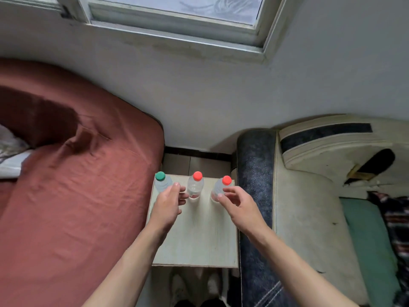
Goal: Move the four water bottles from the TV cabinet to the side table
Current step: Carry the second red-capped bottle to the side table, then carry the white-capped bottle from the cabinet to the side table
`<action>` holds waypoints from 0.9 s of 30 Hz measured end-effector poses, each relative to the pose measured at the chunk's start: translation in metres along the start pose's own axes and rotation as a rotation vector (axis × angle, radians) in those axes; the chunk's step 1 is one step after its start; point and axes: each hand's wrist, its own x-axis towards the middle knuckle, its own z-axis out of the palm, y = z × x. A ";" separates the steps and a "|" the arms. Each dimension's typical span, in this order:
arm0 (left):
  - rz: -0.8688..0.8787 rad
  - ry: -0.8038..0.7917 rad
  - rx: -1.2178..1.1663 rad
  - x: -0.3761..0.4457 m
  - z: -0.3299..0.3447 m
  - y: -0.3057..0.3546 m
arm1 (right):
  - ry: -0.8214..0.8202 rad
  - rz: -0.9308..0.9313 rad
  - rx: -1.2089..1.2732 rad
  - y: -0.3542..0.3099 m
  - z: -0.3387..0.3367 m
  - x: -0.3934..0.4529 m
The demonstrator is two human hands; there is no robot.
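Three clear water bottles stand upright in a row along the far edge of the pale wooden side table point(199, 240). The left bottle point(162, 183) has a green cap; the middle bottle point(195, 186) and the right bottle point(219, 187) have red caps. My left hand point(169, 204) hovers just right of the green-capped bottle, its thumb tip against the bottle's side and its fingers spread toward the middle bottle. My right hand point(236, 204) is at the right bottle, with thumb and forefinger apart at its near side. Neither hand encloses a bottle.
A bed with a rust-red cover point(77, 196) borders the table's left side. A dark and cream sofa arm point(256, 173) stands close on the right. The wall and a window point(177, 18) lie behind. My feet show on the floor below the table's near edge.
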 end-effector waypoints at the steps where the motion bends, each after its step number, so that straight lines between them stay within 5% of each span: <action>1: 0.015 0.006 -0.009 -0.010 -0.004 0.005 | 0.005 -0.028 0.002 -0.009 -0.003 -0.007; 9: 0.146 0.128 -0.078 -0.110 -0.032 0.033 | -0.060 -0.238 0.010 -0.058 -0.030 -0.071; 27: 0.152 0.732 -0.018 -0.374 -0.134 -0.043 | -0.617 -0.596 -0.048 -0.107 0.045 -0.218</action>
